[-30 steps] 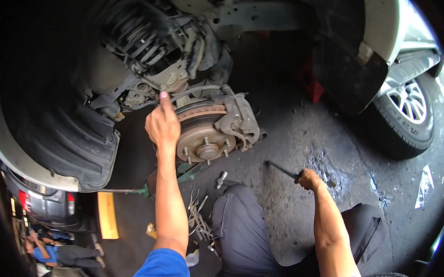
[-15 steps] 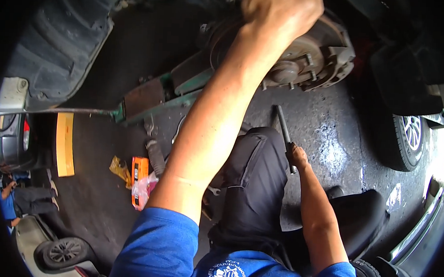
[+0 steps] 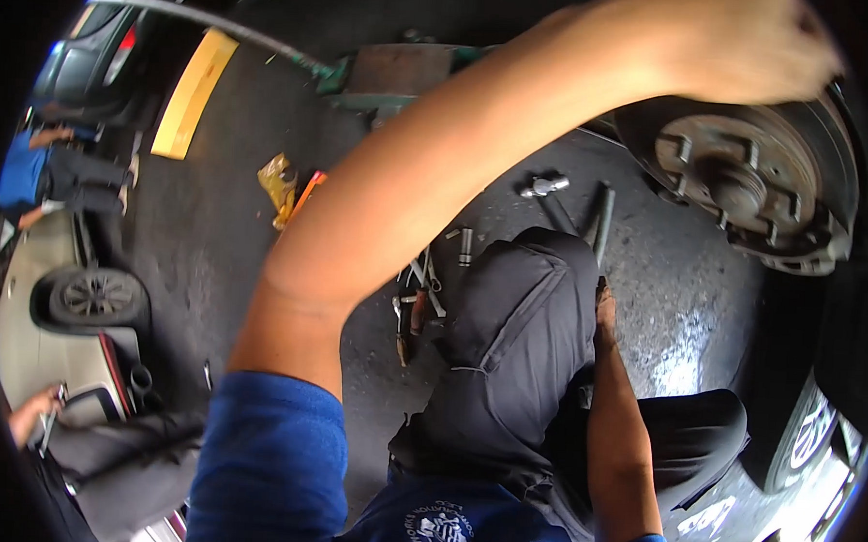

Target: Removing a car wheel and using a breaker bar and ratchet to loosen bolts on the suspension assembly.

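Note:
My left hand [image 3: 758, 48] reaches across to the upper right, above the rusty wheel hub [image 3: 738, 192] with its studs and brake disc. Its fingers are blurred and partly out of sight, so I cannot tell whether they hold anything. Low beside my raised knee, my right hand [image 3: 605, 308] is closed round a grey metal pipe [image 3: 604, 225], which points up and away from me. My leg hides the pipe's lower end. A hammer [image 3: 546, 186] lies on the floor just left of the pipe.
A green floor jack [image 3: 394, 71] stands beyond my left arm. Left of my knee lie a socket [image 3: 466, 246] and several hand tools [image 3: 418, 309]. A yellow board [image 3: 195, 94] and yellow bag [image 3: 278, 189] lie farther left. Two co-workers and parked cars are at the left.
My view has swung right, so the jack and board appear higher and the hub farther right. My left hand stays near the hub. The hammer and loose tools now show; my right hand keeps the pipe.

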{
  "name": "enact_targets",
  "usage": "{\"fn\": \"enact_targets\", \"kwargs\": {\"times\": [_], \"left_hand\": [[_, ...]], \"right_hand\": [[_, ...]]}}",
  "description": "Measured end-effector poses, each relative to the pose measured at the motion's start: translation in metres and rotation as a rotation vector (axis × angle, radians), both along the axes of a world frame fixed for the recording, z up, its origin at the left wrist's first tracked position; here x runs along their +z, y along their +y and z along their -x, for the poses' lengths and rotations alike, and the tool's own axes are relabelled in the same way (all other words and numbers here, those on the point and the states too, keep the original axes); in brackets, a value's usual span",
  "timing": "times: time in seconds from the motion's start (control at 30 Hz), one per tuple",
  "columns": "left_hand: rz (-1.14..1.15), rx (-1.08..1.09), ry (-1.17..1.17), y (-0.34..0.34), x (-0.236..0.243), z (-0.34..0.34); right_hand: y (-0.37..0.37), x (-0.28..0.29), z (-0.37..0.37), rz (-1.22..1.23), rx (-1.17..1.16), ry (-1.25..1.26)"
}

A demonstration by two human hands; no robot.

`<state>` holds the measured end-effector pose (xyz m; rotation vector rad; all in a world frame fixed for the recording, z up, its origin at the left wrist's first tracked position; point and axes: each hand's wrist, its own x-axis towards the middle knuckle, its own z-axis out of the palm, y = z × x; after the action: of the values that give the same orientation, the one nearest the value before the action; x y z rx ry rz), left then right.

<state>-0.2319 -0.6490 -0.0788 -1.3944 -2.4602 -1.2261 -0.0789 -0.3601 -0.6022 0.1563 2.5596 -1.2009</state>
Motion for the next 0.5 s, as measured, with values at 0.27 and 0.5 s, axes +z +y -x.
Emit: {"fn": "enact_targets", "kwargs": {"times": [0.27, 0.5], "left_hand": [[-0.099, 1.631, -0.412, -0.157, -0.308, -0.266], [-0.018, 1.82, -0.752, -0.067, -0.426, -0.396]], "right_hand": [[-0.075, -0.009, 0.026, -0.052, 0.482, 0.099], [-0.089, -0.009, 0.028, -0.217, 0.92, 0.446]]}}
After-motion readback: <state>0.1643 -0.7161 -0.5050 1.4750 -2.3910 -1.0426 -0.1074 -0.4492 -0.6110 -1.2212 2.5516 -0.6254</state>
